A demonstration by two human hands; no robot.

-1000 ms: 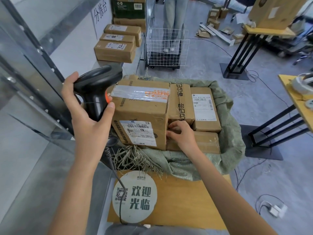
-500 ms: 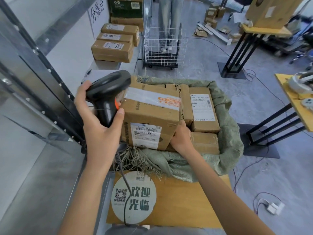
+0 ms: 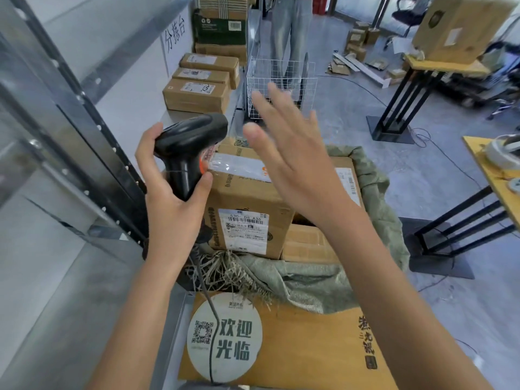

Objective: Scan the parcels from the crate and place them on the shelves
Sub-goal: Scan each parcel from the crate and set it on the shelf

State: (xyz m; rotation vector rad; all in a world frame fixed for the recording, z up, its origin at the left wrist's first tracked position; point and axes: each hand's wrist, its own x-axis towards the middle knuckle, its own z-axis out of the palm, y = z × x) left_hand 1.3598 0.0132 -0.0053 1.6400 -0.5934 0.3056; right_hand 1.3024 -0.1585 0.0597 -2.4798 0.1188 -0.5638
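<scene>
Big box [image 3: 247,209] sits at the near-left of the sack [image 3: 374,209], label [image 3: 243,230] on the side facing the camera, taped top up. Long axis looks to run left-right across the sack mouth, though the far end is hidden behind the right hand.

Right hand [image 3: 289,153] is raised above the box top, fingers straight and spread, nothing held, no contact seen w/ cardboard. Blurred, so finger detail can't be read exactly. Box lies down and slightly toward the camera from those fingertips; palm is angled over the top's right half.

Left hand [image 3: 174,209] is wrapped round the scanner [image 3: 191,147] grip, thumb on the near side, fingers curled behind. Scanner head is pointed right, just beside the box's top-left edge; whether it touches can't be told. Label is below and right of the scanner nose, not in line w/ it.

Judgement: right hand is the free one and nearer the box top, so the lift/tilt falls to it; scanner needs tipping down toward the front label, or box tipped up to meet it.

Smaller boxes [image 3: 306,243] are packed right of and below the big one. Shelf boxes [image 3: 197,94] are stacked well apart, far left.
</scene>
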